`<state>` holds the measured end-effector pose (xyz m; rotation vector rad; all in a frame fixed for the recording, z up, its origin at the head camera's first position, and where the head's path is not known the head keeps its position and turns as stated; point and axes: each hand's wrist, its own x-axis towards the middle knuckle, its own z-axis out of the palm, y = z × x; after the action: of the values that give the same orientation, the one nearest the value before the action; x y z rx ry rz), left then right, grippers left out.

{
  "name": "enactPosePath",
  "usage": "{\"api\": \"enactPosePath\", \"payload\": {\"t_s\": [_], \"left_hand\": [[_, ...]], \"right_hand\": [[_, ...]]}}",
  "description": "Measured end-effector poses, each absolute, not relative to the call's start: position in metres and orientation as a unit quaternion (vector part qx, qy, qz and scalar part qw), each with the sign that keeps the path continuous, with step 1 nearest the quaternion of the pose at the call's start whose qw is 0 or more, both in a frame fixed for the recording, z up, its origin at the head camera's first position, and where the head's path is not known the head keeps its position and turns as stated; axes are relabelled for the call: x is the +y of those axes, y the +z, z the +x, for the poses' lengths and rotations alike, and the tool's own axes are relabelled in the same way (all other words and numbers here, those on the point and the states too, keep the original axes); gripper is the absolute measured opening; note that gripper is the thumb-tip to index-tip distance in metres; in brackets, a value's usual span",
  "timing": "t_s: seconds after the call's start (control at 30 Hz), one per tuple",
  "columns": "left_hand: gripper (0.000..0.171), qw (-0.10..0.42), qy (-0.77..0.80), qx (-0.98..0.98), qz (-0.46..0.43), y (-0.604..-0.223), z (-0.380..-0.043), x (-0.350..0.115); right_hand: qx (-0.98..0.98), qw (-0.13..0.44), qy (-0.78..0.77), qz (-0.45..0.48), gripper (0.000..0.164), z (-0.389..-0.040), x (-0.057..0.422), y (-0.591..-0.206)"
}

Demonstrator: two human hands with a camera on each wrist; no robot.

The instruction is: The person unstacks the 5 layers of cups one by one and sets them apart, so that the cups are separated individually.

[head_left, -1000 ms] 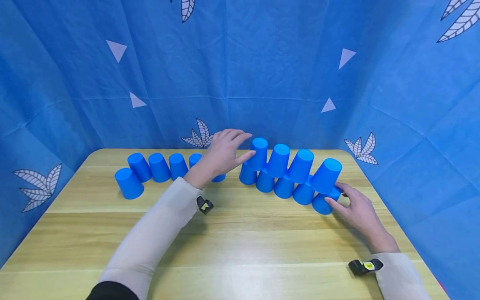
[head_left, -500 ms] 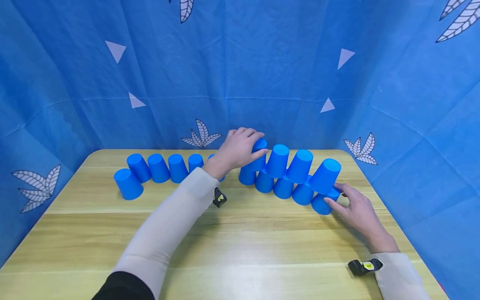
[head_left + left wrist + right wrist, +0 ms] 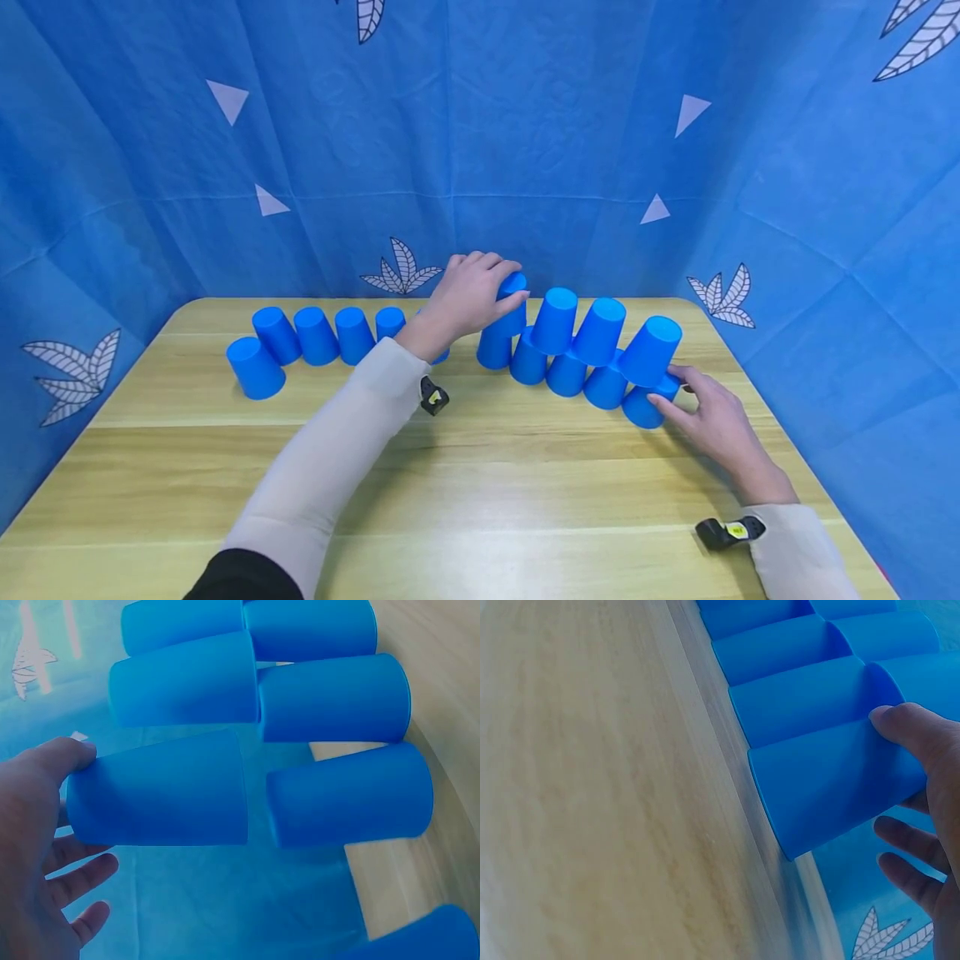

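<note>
Upside-down blue cups form a two-level row on the table's right half. My left hand (image 3: 471,293) pinches the base end of the upper level's leftmost cup (image 3: 157,791) between thumb and fingers. In the left wrist view, a gap separates this cup's rim from the lower cup (image 3: 349,799). My right hand (image 3: 716,421) grips the rightmost lower cup (image 3: 832,784), thumb on its near side. Directly above that one rests another cup (image 3: 652,350). Two more upper cups, one (image 3: 555,321) and its neighbour (image 3: 600,332), stand between the hands, bridging the lower cups.
A second row of upside-down cups (image 3: 317,336) stands at the back left, its right end partly behind my left arm. One cup (image 3: 257,368) sits nearer at that row's left end. A blue patterned cloth (image 3: 480,150) hangs behind the wooden table (image 3: 480,483).
My left hand has reached right to the leftmost upper cup, taken hold of it, and shifted it slightly up and left. The right hand has stayed in place on its cup.
</note>
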<state>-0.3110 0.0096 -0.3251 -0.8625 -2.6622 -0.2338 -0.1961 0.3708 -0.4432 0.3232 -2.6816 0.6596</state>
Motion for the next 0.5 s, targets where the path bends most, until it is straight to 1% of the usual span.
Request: {"api": "enactPosePath", "payload": {"t_s": [0.17,0.5], "left_hand": [[0.050,0.192,-0.087,-0.931,-0.297,-0.324,-0.301,-0.008],[0.043,0.241,-0.125,-0.914,-0.300,-0.335,-0.280,-0.044]], "right_hand": [[-0.949,0.176,0.237,0.111,0.051,-0.196,0.370,-0.442],[-0.951,0.169,0.237,0.105,0.053,-0.195,0.368,-0.442]]}}
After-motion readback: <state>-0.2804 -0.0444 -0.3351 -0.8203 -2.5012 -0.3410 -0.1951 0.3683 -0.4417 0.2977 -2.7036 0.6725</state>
